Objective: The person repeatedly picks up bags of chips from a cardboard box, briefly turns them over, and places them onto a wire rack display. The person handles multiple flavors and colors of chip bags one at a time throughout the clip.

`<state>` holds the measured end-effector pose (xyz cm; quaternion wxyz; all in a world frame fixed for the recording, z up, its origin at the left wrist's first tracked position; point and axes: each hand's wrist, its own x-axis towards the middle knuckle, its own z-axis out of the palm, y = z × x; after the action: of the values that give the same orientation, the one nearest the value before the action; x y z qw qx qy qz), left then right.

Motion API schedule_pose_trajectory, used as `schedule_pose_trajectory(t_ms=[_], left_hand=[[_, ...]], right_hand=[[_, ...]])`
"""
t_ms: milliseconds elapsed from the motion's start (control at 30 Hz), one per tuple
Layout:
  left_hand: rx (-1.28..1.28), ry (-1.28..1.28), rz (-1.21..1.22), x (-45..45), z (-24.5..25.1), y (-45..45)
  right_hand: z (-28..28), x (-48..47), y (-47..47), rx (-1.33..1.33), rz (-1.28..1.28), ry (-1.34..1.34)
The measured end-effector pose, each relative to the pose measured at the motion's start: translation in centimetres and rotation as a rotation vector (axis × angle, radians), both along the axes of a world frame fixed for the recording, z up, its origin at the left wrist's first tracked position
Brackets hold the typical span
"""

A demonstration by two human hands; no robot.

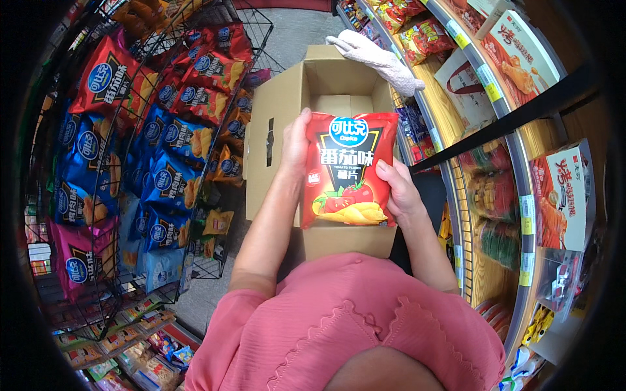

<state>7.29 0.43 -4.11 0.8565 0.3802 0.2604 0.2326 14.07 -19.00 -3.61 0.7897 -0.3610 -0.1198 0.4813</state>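
Between my hands is a red bag of tomato flavor potato chips (349, 168), its printed front facing up. My left hand (296, 141) grips its upper left edge, and my right hand (401, 188) holds the right edge with the thumb on the front. Below the bag stands a cardboard box (274, 146) with its flaps spread; the bag hides much of its inside, and bare cardboard shows at the far end. A pale knitted glove (379, 61) lies over the box's far right corner.
Black wire racks on the left hold red chip bags (210, 105), blue chip bags (166, 181) and a pink bag (80, 264). Shelves with price tags on the right carry packaged snacks and a white snack box (565, 195). A black bar (508, 119) crosses before these shelves.
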Motion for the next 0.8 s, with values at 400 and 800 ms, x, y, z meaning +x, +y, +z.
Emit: schedule_pose_trajectory(t_ms=[400, 800], left_hand=[[0.053, 0.038, 0.057, 0.0, 0.9, -0.5], [0.14, 0.042, 0.052, -0.1, 0.5, -0.3]], right_hand=[[0.3, -0.2, 0.4, 0.024, -0.026, -0.125], [0.1, -0.3, 0.4, -0.108, -0.017, -0.191]])
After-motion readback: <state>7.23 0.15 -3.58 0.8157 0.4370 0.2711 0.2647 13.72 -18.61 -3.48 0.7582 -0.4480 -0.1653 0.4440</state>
